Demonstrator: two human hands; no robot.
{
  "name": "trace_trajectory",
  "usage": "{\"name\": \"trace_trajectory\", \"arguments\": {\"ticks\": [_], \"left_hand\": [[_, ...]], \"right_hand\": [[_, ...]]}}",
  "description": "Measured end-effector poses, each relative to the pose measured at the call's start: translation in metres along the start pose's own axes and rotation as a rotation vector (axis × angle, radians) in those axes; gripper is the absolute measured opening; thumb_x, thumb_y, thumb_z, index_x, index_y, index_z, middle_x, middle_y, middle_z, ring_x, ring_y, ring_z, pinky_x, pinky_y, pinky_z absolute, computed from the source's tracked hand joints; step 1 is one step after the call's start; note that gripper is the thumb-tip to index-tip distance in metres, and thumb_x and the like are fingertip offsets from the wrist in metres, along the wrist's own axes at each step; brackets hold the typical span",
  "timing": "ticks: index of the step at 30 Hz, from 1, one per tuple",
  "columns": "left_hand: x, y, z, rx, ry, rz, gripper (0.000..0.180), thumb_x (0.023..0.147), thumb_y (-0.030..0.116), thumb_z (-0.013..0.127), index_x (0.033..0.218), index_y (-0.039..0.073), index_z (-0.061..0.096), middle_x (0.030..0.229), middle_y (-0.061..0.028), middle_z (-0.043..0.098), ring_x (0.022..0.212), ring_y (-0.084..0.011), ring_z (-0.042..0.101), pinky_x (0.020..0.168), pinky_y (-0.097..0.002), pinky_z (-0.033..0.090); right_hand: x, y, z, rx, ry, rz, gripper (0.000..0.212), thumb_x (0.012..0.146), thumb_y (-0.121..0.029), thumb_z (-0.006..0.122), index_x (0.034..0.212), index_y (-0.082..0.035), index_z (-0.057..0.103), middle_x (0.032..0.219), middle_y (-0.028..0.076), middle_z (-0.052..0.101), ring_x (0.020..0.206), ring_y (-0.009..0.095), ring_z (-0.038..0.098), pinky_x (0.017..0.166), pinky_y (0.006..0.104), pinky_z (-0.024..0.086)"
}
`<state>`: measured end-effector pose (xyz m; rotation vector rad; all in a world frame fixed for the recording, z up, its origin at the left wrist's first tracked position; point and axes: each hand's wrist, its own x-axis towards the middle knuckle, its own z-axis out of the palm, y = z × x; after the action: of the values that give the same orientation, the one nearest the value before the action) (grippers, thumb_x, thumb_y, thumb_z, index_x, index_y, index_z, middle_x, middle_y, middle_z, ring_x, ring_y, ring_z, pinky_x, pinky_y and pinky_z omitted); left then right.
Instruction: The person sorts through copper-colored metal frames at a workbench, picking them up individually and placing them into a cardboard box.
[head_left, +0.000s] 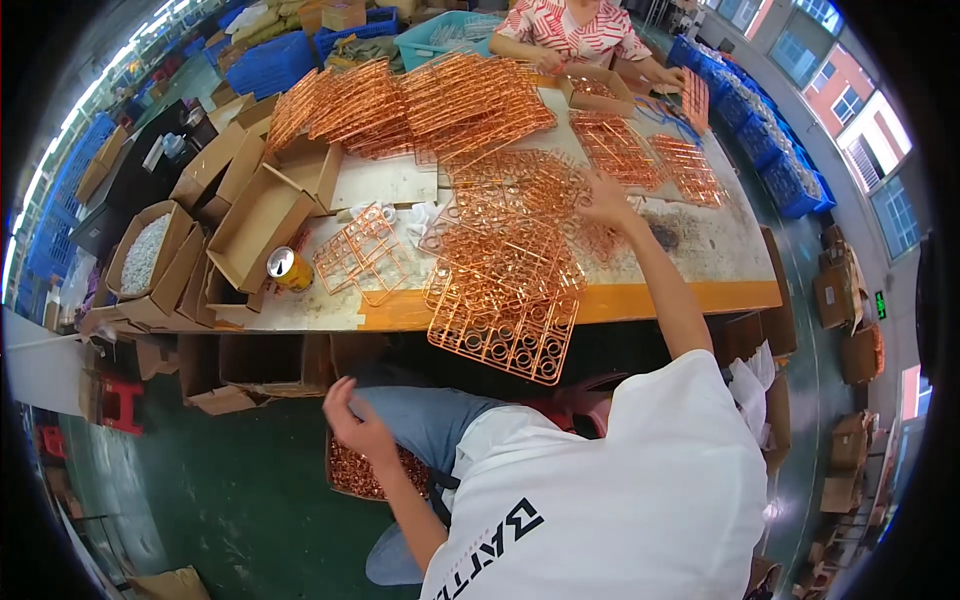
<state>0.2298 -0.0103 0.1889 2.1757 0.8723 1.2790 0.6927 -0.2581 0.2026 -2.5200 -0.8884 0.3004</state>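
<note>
My right hand (606, 202) reaches over the table at the right edge of a pile of copper-coloured lattice frames (505, 260). Its fingers look spread and touch or nearly touch the pieces there; their tips blur into the copper. Bottommost, a frame with rows of rings (510, 345) juts past the table's front edge. My left hand (358, 425) hangs below the table, beside my knee, with its fingers apart and nothing visible in them. Just under it, a carton of small copper-coloured pieces (365, 470) is partly hidden by my arm and leg.
Stacked copper-coloured frames (440, 105) cover the far table. One bare frame (365, 255) lies left, near a yellow can (289, 268) and open cardboard boxes (258, 228). Across the table, another person (575, 35) handles a frame beside a small box (595, 88). Blue crates (770, 150) line the right.
</note>
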Motion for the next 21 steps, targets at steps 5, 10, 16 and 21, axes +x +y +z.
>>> {"name": "trace_trajectory", "arguments": {"ticks": [5,10,16,21], "left_hand": [[-0.01,0.017,0.02,-0.136,-0.148,0.132,0.02,0.074,-0.01,0.046,0.088,0.0,0.056,0.091,-0.0119,0.056,0.074,-0.0232,0.057,0.064,-0.0295,0.046],[-0.02,0.006,0.013,-0.194,-0.096,-0.098,0.02,0.076,-0.011,0.045,0.088,0.0,0.056,0.086,-0.011,0.055,0.064,-0.0201,0.056,0.056,-0.0278,0.045],[-0.021,0.004,0.008,-0.179,-0.114,-0.164,0.019,0.076,-0.011,0.045,0.087,0.0,0.056,0.085,-0.0105,0.055,0.06,-0.0176,0.055,0.056,-0.0263,0.044],[-0.014,0.02,0.02,-0.264,-0.174,-0.154,0.018,0.076,-0.01,0.046,0.086,0.0,0.056,0.084,-0.01,0.055,0.06,-0.0164,0.055,0.055,-0.0252,0.044]], "right_hand": [[0.01,0.027,-0.007,-0.213,-0.204,0.361,0.108,0.056,-0.051,0.072,0.138,-0.015,0.012,0.141,0.022,0.008,0.127,0.044,0.012,0.102,0.0533,0.019],[0.023,0.017,-0.018,-0.356,-0.22,0.344,0.116,0.053,-0.056,0.072,0.138,-0.014,0.007,0.14,0.025,0.006,0.128,0.044,0.008,0.102,0.0532,0.018],[0.01,0.005,-0.042,-0.278,-0.064,0.319,0.123,0.047,-0.059,0.075,0.138,-0.017,0.004,0.138,0.028,0.008,0.128,0.042,0.011,0.101,0.0536,0.019],[0.018,0.03,-0.031,-0.135,-0.037,0.293,0.124,0.047,-0.053,0.078,0.138,-0.013,0.005,0.138,0.027,0.012,0.127,0.04,0.018,0.103,0.0499,0.021]]}}
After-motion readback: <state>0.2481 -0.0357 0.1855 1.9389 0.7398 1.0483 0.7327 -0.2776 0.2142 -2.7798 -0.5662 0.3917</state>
